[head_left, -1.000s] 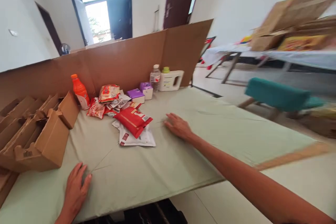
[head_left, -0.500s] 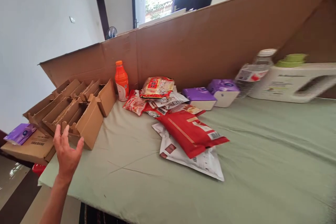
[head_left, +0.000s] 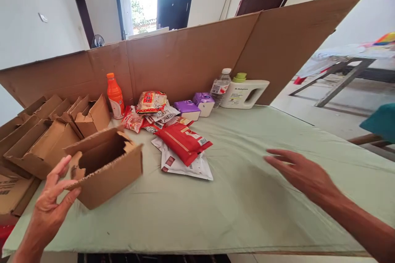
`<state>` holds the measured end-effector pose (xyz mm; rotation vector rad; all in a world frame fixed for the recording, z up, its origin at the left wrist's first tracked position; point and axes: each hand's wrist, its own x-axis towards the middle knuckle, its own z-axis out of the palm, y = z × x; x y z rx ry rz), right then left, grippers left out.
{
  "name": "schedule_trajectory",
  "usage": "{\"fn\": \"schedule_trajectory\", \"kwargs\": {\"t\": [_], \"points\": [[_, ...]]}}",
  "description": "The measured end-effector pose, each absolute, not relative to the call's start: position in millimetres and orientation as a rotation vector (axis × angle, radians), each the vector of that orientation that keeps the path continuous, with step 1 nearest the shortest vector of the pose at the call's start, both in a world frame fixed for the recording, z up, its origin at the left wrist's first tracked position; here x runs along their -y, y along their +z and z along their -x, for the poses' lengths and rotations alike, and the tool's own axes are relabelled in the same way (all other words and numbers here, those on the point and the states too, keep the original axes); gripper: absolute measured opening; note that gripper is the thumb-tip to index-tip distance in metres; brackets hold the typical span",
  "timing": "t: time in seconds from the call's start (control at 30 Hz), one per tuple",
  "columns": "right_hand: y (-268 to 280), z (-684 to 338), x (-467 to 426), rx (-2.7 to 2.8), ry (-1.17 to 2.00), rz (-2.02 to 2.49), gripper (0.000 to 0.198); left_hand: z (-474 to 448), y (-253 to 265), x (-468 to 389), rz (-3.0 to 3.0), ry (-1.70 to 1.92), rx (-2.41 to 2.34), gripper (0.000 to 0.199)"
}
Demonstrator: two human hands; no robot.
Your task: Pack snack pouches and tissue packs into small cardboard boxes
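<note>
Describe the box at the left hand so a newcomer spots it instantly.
Start at the green-covered table and go to its left end, where a cluster of brown cardboard boxes stands. Just right of that cluster and nearer the camera is one open-topped brown box. Unlike its neighbours, it has the left hand on its left end.

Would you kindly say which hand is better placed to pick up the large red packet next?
Probably the right hand, which holds nothing; the left hand pinches the cardboard box, which is between that hand and the red packet.
</note>
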<state>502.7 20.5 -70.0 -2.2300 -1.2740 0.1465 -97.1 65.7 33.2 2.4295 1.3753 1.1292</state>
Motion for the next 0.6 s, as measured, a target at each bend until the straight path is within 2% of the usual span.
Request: {"fn": "schedule_trajectory", "kwargs": {"t": [0.17, 0.3, 0.47, 0.6], "points": [[-58, -448, -101, 1.425, 0.455, 1.97, 0.056, 105, 14, -50, -2.37, 1.021, -1.385, 0.018], [-54, -429, -150, 1.497, 0.615, 1.936, 0.058, 94, 5, -35, -2.323, 1.012, -1.411, 0.019], [-55, -418, -161, 1.558, 0.836, 1.881, 0.059, 78, 18, -25, -2.454, 0.989, -1.361, 0.016], [-43, -408, -154, 1.558, 0.924, 1.758, 0.055, 68, 44, -27, -2.572, 1.004, -1.252, 0.033]]}}
